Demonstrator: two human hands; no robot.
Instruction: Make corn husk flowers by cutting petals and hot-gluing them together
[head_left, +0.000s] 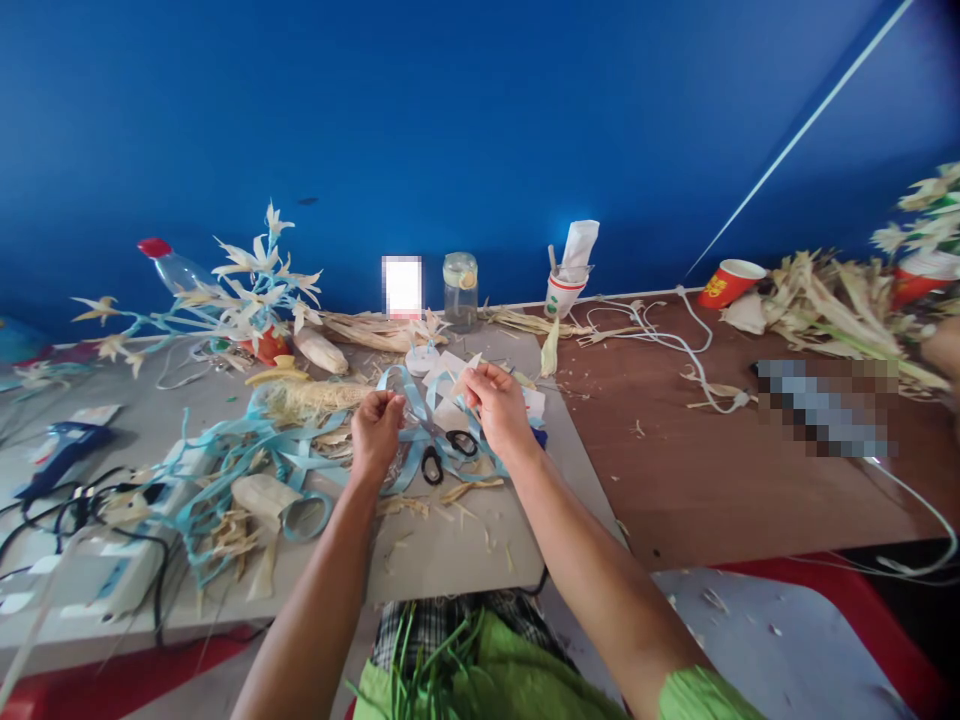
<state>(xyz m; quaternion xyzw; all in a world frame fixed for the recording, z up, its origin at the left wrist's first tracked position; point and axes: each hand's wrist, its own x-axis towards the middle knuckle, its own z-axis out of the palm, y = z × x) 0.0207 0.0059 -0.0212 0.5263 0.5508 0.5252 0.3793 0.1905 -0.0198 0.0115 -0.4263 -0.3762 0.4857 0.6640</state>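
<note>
My left hand [377, 430] is closed in a pinch above the table, and what it holds is too small to name. To its right, my right hand [495, 402] pinches a pale pointed piece of husk [474, 364] between thumb and fingers. Scissors with black handles [447, 452] lie below and between the two hands. Light blue ribbon [409, 465] runs across the table around the scissors. Behind the hands sits a small white round item [421, 360]. Pale flat pieces [448, 415] lie beside my right hand.
Husk flowers on blue stems [251, 290], a glass jar [460, 295] and a white cup [565, 293] stand near the blue wall. At left are a blue glue gun [67, 450] and power strip [131, 570]. A red cup [731, 284] and husk pile [832, 310] are at right.
</note>
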